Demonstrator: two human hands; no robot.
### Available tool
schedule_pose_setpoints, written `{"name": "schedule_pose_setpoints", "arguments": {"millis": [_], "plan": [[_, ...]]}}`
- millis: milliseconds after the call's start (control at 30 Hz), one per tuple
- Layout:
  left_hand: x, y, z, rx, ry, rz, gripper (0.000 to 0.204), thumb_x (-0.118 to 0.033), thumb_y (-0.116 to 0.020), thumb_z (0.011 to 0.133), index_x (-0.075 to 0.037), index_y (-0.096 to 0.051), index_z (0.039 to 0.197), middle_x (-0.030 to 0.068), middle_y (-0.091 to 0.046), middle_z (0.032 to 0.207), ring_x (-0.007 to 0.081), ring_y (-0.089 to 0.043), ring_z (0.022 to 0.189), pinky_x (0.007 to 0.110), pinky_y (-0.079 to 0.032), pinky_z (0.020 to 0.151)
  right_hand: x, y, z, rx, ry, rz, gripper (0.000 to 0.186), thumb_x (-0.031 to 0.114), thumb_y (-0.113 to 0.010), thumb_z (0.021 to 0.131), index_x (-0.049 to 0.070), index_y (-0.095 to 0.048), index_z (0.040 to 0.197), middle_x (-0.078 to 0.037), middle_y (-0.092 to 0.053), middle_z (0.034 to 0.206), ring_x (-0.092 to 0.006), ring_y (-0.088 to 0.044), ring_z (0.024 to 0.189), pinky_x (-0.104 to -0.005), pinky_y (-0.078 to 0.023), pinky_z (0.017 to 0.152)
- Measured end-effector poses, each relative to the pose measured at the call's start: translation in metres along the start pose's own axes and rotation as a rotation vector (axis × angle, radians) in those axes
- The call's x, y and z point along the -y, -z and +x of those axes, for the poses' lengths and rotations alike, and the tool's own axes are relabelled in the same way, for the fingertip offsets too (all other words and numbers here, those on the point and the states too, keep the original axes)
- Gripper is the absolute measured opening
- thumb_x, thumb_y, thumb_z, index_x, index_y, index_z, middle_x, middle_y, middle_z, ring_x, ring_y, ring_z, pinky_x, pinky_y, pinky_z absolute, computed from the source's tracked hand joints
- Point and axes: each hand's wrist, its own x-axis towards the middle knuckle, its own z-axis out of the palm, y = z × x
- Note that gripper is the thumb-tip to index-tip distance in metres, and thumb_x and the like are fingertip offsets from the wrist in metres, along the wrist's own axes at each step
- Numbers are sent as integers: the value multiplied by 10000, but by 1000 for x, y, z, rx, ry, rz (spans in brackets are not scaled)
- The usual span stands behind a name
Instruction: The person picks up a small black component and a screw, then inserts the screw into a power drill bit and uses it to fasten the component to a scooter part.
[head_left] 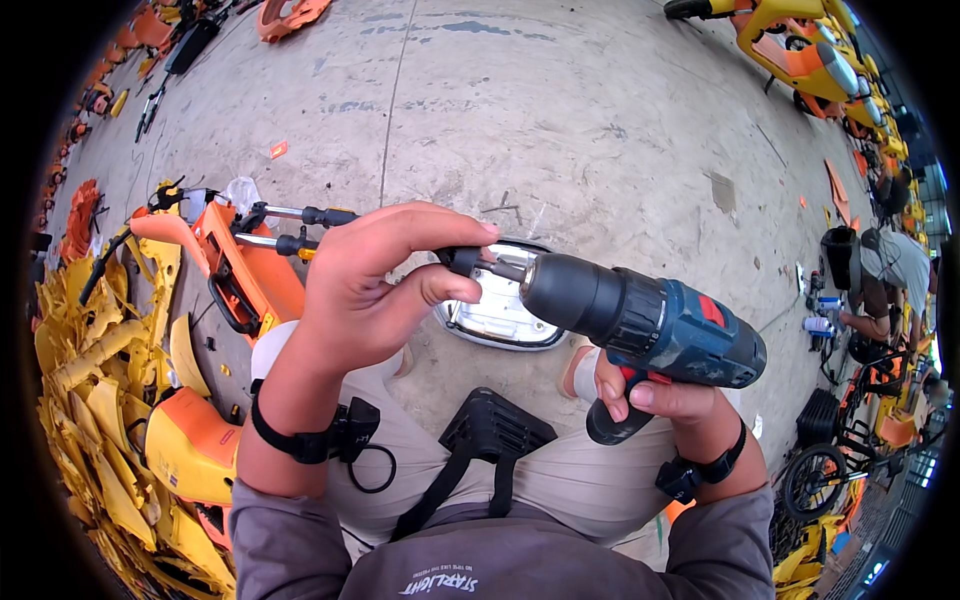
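Observation:
My left hand pinches a small black part between thumb and index finger, at the end of the metal bit in a cordless drill. My right hand grips the dark blue and black drill by its handle, holding it horizontally with the chuck pointing left. Behind the bit and my left hand, a white and chrome oval part lies on the floor, partly hidden. A black slotted piece with straps rests between my legs.
An orange frame with metal fork tubes stands at left, beside heaped yellow panels and a yellow-orange shell. Yellow scooter bodies line the upper right. At the right edge a co-worker bends among parts, near a small bicycle.

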Motion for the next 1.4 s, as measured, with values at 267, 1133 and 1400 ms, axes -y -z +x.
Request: {"name": "schedule_pose_setpoints", "arguments": {"millis": [267,1133,1400], "plan": [[8,7,-2,39,-52,-77,358,-91,-755,867,43,-627,1173,140,-678,1004,165,-649,865,283,-525,762,-2,3,-2,-13,-21,-3,273,218,-709,859,25,-595,1014,-45,-600,869,-114,-605,717,-265,-511,667],[14,-11,-2,121,281,-660,471,-330,-619,991,18,-521,1292,183,-655,1150,222,-668,940,344,-542,831,0,3,-4,-32,66,51,380,138,-678,849,-19,-570,1177,-89,-635,965,-129,-608,720,-278,-519,669],[18,-13,-4,104,216,-607,365,-145,-639,984,12,-550,1301,123,-669,1129,158,-661,978,303,-534,884,2,5,-6,-59,84,57,335,126,-668,858,-8,-581,1152,-86,-639,966,-126,-610,723,-280,-520,670]]}}
